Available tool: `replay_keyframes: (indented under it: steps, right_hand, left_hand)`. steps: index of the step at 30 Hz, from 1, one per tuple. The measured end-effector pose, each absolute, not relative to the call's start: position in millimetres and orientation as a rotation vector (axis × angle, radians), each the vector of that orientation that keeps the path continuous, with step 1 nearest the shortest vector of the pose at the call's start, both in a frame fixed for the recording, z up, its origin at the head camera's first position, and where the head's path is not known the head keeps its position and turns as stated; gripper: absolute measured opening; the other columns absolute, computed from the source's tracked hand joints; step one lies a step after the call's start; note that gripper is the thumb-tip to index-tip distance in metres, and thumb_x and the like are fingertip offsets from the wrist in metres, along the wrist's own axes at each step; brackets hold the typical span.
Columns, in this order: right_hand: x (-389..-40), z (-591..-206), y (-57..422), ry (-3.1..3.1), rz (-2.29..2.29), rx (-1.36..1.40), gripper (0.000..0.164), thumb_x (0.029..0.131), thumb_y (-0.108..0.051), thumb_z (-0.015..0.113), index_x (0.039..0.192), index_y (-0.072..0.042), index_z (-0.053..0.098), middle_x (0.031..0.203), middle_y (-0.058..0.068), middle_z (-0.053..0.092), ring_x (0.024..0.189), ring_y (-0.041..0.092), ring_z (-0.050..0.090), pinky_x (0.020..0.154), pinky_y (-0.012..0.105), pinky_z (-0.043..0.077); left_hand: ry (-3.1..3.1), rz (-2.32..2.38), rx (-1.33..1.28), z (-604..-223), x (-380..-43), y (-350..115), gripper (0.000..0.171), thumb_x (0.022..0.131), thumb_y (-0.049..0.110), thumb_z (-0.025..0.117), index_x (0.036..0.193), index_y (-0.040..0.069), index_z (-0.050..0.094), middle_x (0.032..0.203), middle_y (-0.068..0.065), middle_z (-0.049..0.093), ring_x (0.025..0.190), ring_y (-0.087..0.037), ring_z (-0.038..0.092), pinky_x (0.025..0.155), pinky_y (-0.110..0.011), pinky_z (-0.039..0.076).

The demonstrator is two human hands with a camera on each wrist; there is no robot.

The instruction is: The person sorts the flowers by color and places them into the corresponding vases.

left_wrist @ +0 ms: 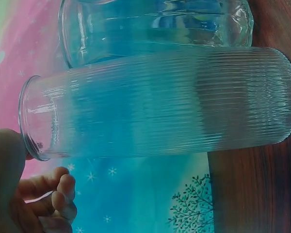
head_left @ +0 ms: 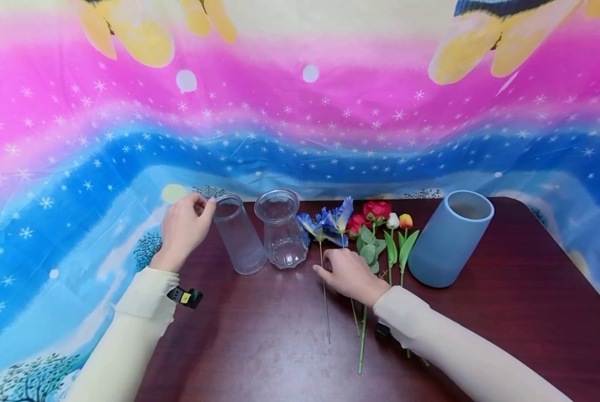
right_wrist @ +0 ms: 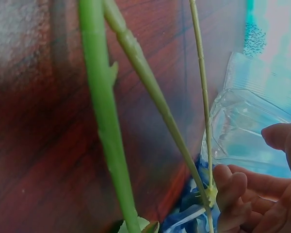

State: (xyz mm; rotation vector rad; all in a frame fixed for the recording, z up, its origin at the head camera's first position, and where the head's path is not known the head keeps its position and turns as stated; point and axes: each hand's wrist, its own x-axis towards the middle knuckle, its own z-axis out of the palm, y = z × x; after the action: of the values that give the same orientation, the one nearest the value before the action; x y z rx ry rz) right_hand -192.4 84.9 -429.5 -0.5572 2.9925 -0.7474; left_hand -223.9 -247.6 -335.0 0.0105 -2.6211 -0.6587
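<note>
In the head view my left hand (head_left: 186,226) is at the rim of a tall ribbed glass vase (head_left: 241,245) standing upright. The left wrist view shows the thumb right at the rim of this ribbed vase (left_wrist: 165,104), the other fingers loosely bent beside it. My right hand (head_left: 352,276) hovers over the stems of two blue flowers (head_left: 337,218). Its thumb stands apart from the loosely bent fingers (right_wrist: 233,187), which are close beside a thin stem (right_wrist: 203,82) in the right wrist view. Nothing shows in its grasp.
A flared clear glass vase (head_left: 282,240) stands between the ribbed vase and the flowers. Red roses (head_left: 377,210), a white tulip (head_left: 392,221) and an orange-yellow tulip (head_left: 406,221) lie right of the blue flowers. A blue-grey vase (head_left: 447,245) stands farther right on the dark wooden table (head_left: 259,346).
</note>
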Motion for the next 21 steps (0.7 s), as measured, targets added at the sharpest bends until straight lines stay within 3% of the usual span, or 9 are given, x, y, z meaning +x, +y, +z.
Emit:
replay_keyframes:
  steps: [6,13,21]
  right_hand:
    - [-194.1,-431.3,82.5,2.984,-0.722,-0.547,0.035,0.096,-0.038,0.068,0.075,-0.012,0.056,0.056,-0.002,0.044,0.048,0.013,0.041,0.047,0.029,0.035]
    - [-197.6,-434.3,80.8,2.986,-0.706,-0.544,0.036,0.095,-0.038,0.069,0.074,-0.010,0.058,0.056,-0.002,0.043,0.048,0.014,0.043,0.047,0.030,0.036]
    - [-200.4,-437.0,78.9,2.992,-0.665,-0.526,0.042,0.096,-0.036,0.069,0.066,-0.013,0.050,0.055,-0.001,0.043,0.046,0.014,0.044,0.046,0.030,0.038]
  left_hand:
    - [-2.651,-0.675,-0.017,-334.2,-226.7,-248.3,0.037,0.103,0.042,0.050,0.088,0.013,0.068,0.070,-0.006,0.060,0.059,-0.023,0.051,0.053,-0.033,0.036]
    - [-2.720,-0.723,-0.045,-329.5,-227.2,-249.4,0.041,0.104,0.037,0.049,0.071,0.014,0.054,0.061,-0.001,0.046,0.056,-0.021,0.044,0.052,-0.033,0.033]
    - [-2.815,-0.807,-0.071,-325.1,-230.7,-250.1,0.043,0.107,0.034,0.044,0.070,0.012,0.043,0.065,-0.003,0.041,0.061,-0.022,0.041,0.057,-0.033,0.034]
